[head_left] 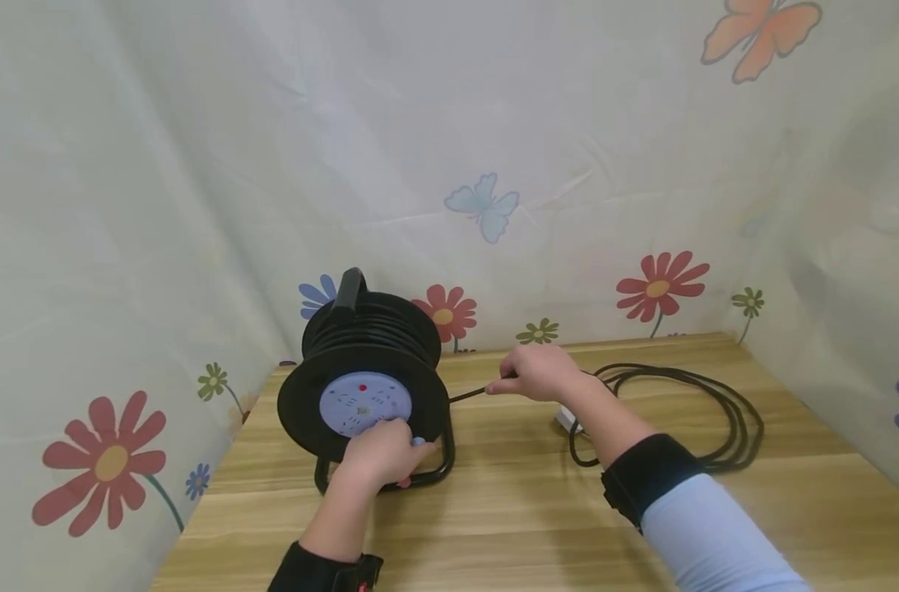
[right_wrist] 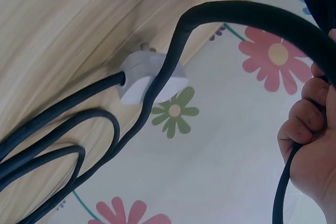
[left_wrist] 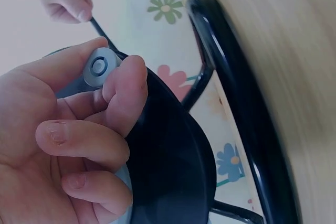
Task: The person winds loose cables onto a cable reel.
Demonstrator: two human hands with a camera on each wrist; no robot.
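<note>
A black cable reel with a pale blue socket face stands upright on the left part of the table. My left hand is at its front and pinches a small grey crank knob between thumb and index finger; the other fingers curl loosely beneath. From the reel's right side a black cable runs to my right hand, which grips it above the table. In the right wrist view, the cable passes through the curled fingers and bends away in an arc.
Loose cable loops lie on the wooden table at right. A white plug sits beside them, partly behind my right forearm in the head view. The reel's black tube stand rests on the table. A flower-printed curtain hangs behind.
</note>
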